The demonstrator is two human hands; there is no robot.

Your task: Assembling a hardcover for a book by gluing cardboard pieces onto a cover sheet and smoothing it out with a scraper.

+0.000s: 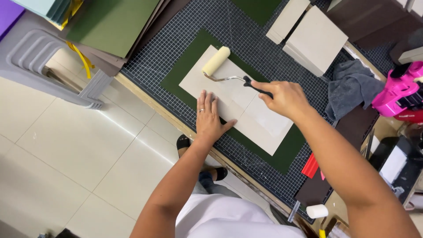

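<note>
A pale beige board (246, 110) lies on a dark green sheet (194, 57) on the gridded cutting mat (176, 39). My left hand (209, 119) presses flat on the board's near edge, fingers together, a ring on one finger. My right hand (284, 97) grips the black handle of a small roller (216, 61). Its cream foam sleeve rests on the board's far left corner.
Stacked beige boards (315, 37) lie at the back of the mat, with a grey cloth (352, 86) and a pink tool (401, 90) to the right. Green and brown sheets (110, 24) overhang the table's left end above a grey plastic stool (44, 61). A red scraper (310, 166) lies near the front.
</note>
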